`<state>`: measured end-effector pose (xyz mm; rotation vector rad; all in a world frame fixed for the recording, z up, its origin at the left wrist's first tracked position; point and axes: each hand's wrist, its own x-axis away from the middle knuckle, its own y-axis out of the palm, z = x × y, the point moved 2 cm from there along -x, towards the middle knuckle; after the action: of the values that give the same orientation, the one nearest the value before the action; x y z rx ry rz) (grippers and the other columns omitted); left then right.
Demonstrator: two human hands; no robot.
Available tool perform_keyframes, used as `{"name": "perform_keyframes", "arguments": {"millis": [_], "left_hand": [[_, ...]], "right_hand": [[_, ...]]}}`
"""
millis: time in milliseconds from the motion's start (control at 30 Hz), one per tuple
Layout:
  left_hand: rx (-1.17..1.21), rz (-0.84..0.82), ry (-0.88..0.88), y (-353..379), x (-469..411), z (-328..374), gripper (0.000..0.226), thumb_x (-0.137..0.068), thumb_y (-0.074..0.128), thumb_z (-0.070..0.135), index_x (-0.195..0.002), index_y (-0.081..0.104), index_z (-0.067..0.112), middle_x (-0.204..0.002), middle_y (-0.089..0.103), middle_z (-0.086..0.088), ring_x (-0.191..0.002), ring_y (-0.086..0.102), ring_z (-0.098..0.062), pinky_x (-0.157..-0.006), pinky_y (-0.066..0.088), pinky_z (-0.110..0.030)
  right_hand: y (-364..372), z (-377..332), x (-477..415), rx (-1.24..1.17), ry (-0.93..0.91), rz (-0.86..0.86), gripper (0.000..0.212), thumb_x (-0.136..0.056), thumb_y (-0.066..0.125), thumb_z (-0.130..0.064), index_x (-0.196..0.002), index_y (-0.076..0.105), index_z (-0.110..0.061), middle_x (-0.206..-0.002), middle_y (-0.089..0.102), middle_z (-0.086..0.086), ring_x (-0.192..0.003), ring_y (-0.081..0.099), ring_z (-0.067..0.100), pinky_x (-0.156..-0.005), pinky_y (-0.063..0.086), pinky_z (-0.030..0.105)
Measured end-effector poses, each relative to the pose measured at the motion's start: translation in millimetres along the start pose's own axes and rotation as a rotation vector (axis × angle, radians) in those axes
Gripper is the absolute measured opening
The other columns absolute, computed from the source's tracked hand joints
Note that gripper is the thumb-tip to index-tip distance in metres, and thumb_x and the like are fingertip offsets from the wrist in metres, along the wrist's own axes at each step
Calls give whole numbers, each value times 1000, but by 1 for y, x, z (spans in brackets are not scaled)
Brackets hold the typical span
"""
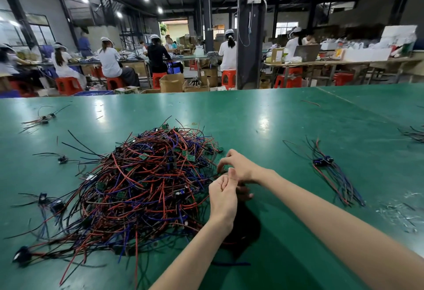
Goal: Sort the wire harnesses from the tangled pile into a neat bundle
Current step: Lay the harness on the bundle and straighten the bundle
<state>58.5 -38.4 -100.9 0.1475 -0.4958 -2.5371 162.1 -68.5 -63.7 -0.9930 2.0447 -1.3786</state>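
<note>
tangled pile (146, 182) on green bench (275, 117)

the tangled pile sits left of the bench middle, a small bundle (325, 163) toward its right edge. left hand (222, 195) and right hand (238, 165) curl at the pile's rim; grip unclear. workers (110, 60) sit behind.

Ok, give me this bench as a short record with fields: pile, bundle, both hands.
table: green, glossy
pile: tangled red, blue and black wires, left of centre
bundle: few harnesses laid together, right of hands, apart from pile
left hand: fingers curled, at pile's right edge; grip unclear
right hand: fingers curled, just beyond left hand; grip unclear
strays: loose harnesses left of pile
</note>
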Motion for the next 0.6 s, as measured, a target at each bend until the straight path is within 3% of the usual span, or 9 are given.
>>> {"name": "perform_keyframes", "arguments": {"millis": [100,233,333,400,467,533,600], "left_hand": [[-78,-37,16,2,2,1,40,-96,51,28,-80,55,-8,-58,52,-15,-44,53,-18,-46,54,-30],[-143,-61,66,4,5,4,37,-94,57,24,-65,43,5,-61,41,-11,-46,45,-12,-43,48,-25],[-88,-55,11,5,3,6,43,-94,56,25,-59,57,1,-57,58,-9,-49,55,-13,-46,52,-27],[-40,-53,-36,5,1,6,53,-98,49,21,-50,63,0,-53,63,-11,-46,57,-15,-49,54,-27],[-46,-81,-52,5,0,6,49,-95,41,6,-53,64,-4,-47,61,-10,-43,56,-14,-49,54,-25],[-110,-115,-28,4,2,5,40,-87,36,-3,-61,66,-11,-43,58,-8,-51,58,-12,-54,54,-25],[-156,-135,-4,3,3,5,43,-85,36,-2,-55,66,-8,-49,63,-8,-61,61,-10,-57,53,-23]], "right_hand": [[0,1,1,10,-19,10,17,-88,59,-6,-102,65,0,-102,36,10,-93,45,22,-90,40,34],[-8,1,1,35,-1,61,5,-89,56,-6,-94,58,-5,-101,58,13,-92,56,24,-83,46,35],[-20,2,2,-69,42,185,12,-85,54,2,-85,53,-10,-83,60,4,-72,55,11,-70,45,29],[-30,-2,4,-122,25,260,6,-85,56,1,-85,58,-6,-76,58,2,-71,52,17,-64,38,27],[-40,-11,9,-181,-13,308,6,-86,57,1,-85,60,-4,-71,55,0,-71,49,19,-60,32,24],[-46,-22,13,-226,-54,337,6,-86,58,1,-84,60,-4,-67,54,-2,-70,48,18,-58,31,22],[-50,-36,20,-267,-87,353,7,-86,58,0,-83,60,-6,-64,52,-6,-67,47,16,-54,33,16]]}}
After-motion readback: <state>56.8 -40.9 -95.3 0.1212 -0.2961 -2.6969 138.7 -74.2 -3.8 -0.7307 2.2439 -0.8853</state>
